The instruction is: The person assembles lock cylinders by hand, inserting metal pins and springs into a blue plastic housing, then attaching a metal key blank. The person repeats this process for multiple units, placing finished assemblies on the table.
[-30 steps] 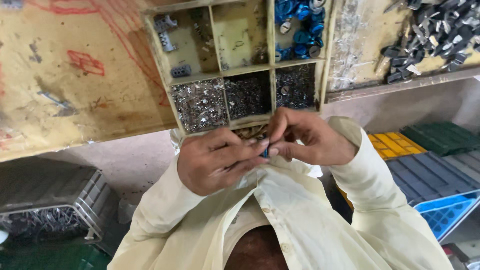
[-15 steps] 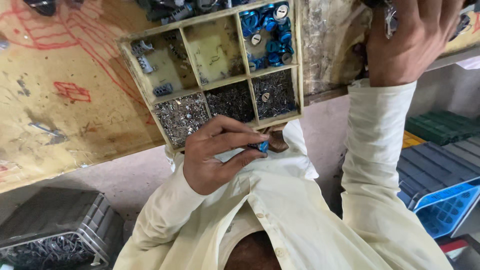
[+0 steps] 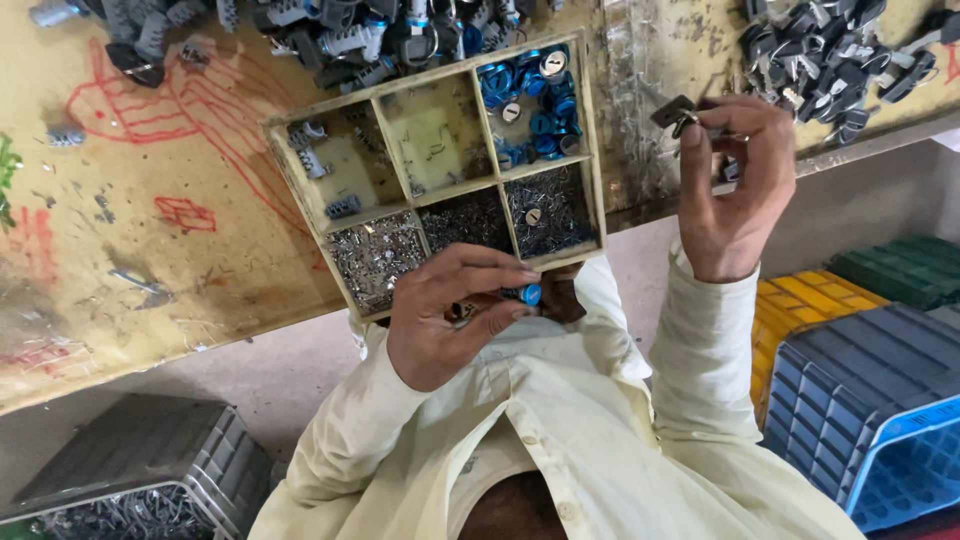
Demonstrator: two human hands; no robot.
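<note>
My left hand (image 3: pixel 450 315) pinches a small blue-capped cylinder part (image 3: pixel 528 294) in front of my chest, just below a yellowed divided tray (image 3: pixel 592 150). The tray's compartments hold blue caps (image 3: pixel 530 95), several small silver pins (image 3: pixel 372 258) and dark pins (image 3: pixel 548 212). My right hand (image 3: pixel 730 195) is raised at the right over the workbench (image 3: pixel 150 250) and holds a small dark key-like piece (image 3: pixel 675 112) between thumb and fingers. Just beyond it, at the bench's far right, lies a heap of dark keys (image 3: pixel 830 50).
A pile of grey and black lock parts (image 3: pixel 340 30) lies behind the tray. A grey crate (image 3: pixel 130 460) with metal bits stands lower left. Yellow (image 3: pixel 800 300), green (image 3: pixel 900 262), dark grey (image 3: pixel 870 380) and blue (image 3: pixel 915 470) crates stand on the right.
My right hand left the left hand, reached up to the key heap at the right, and has now drawn back a little with a dark piece in its fingers. The left hand stayed holding the blue part.
</note>
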